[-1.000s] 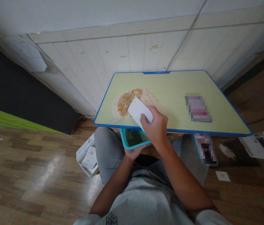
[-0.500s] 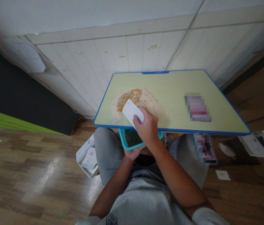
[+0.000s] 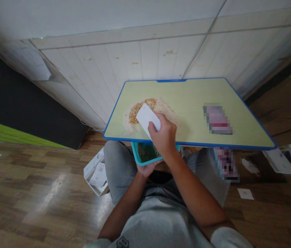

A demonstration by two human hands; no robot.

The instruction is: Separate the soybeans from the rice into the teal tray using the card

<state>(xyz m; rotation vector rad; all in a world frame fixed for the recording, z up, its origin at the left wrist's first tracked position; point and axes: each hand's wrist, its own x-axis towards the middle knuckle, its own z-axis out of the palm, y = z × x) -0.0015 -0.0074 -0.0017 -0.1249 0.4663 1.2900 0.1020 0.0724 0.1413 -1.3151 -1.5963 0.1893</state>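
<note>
My right hand (image 3: 164, 137) is closed on a white card (image 3: 147, 117) and holds it over the near edge of a heap of yellow beans (image 3: 142, 107) mixed with pale rice on a green table (image 3: 191, 100) with a blue rim. Below the table's front edge, my left hand (image 3: 147, 168) grips a teal container (image 3: 145, 153) from underneath. The container has green and yellow beans in it. Most of the left hand's fingers are hidden under the container.
A blurred flat object (image 3: 217, 120) lies on the right of the table. A white panelled wall stands behind. An open white box (image 3: 96, 172) sits on the wooden floor by my left knee. Papers (image 3: 287, 160) lie on the floor at right.
My right hand and the card slid left across the heap toward the table's front edge, then edged back up a little. The teal container stayed under the edge.
</note>
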